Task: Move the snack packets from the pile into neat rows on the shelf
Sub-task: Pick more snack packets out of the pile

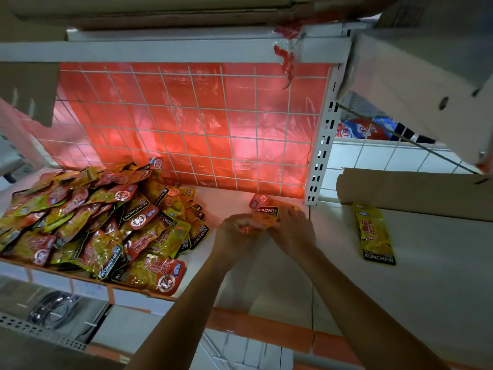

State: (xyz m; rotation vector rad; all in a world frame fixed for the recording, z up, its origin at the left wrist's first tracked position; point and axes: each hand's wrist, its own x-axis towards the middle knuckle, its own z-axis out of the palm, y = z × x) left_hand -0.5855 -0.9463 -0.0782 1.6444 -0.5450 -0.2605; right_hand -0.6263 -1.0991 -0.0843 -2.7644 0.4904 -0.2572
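Small bunch of snack packets (pixel 264 212) clamped between both hands, low over the shelf (pixel 266 279), close to the back. Left hand (pixel 237 231) has fingers curled round the bunch's near-left end; right hand (pixel 292 228) grips the right side, and the far end sticks out past the fingertips. Probably a two-hand grip to square the slippery packs before setting them down as a row start; can't tell if the bottom touches the shelf yet.

Pile (pixel 93 217) sits well left of the left hand, heaped loose, mixed red and yellow, some near the front lip. That leaves bare shelf under and around the hands, likely kept for rows. One yellow packet (pixel 376 235) lies flat right of the right hand, apart. Wire grid (pixel 200 124) with red sheet is beyond the hands and works as a backstop. Cardboard (pixel 413 190) is at far right.
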